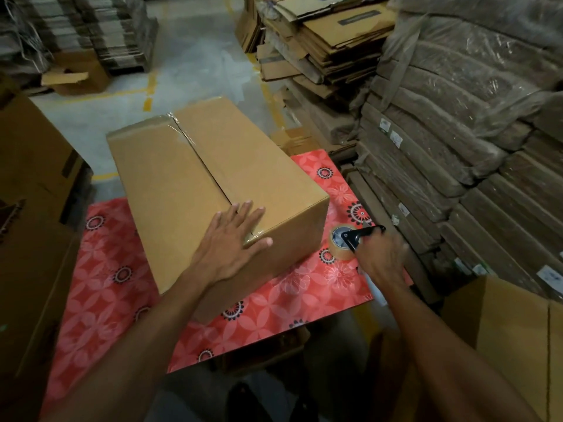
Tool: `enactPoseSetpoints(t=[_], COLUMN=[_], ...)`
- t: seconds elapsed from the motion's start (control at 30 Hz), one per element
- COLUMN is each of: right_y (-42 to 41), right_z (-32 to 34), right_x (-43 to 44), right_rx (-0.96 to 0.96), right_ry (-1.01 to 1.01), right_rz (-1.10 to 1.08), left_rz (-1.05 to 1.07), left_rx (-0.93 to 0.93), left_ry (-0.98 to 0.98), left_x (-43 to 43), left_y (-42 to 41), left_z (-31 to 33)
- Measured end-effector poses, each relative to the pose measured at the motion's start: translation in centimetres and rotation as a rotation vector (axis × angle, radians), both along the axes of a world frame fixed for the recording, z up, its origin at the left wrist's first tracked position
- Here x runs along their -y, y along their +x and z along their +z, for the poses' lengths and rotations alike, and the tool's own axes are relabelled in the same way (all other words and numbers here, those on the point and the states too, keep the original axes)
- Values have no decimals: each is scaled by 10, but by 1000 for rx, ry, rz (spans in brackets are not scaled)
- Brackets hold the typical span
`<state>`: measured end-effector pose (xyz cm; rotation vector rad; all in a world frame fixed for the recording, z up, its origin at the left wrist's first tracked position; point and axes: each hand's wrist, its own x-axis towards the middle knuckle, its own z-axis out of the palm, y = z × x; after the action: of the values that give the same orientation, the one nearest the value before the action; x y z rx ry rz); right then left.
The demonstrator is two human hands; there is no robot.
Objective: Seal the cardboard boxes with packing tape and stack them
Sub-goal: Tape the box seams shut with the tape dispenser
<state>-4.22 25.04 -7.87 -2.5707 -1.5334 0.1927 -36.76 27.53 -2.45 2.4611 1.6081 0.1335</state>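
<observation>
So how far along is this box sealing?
Done: clear tape shines at both ends of the top seam of the brown cardboard box. In hand: left hand presses the near end flat; right hand grips the black tape dispenser beside it. Left: stacking; mid-seam tape is unclear.

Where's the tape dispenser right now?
The tape dispenser is right of centre in the head view, gripped by the right hand over the red floral cover, just beside the near right corner of the cardboard box.
</observation>
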Motion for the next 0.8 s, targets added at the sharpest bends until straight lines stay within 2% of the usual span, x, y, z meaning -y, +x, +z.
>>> enactPoseSetpoints(t=[0.1, 0.2, 0.27, 0.4, 0.6, 0.8], right_y=[-36, -94, -139, -218, -301, -351], right_z=[51, 93, 110, 113, 99, 81], right_x=[-37, -74, -94, -131, -194, -279], right_rx=[-195, -356, -346, -267, -150, -90], right_ry=[328, 424, 425, 282, 201, 207], right_rz=[224, 464, 606, 773, 849, 912], left_rz=[22, 78, 113, 164, 199, 229], left_rx=[37, 46, 33, 16, -63, -64], left_ry=[-25, -39, -48, -53, -29, -21], left_x=[-12, -41, -64, -110, -191, -292], left_y=[-5, -21, -35, -69, -133, -192], left_z=[4, 7, 9, 11, 17, 17])
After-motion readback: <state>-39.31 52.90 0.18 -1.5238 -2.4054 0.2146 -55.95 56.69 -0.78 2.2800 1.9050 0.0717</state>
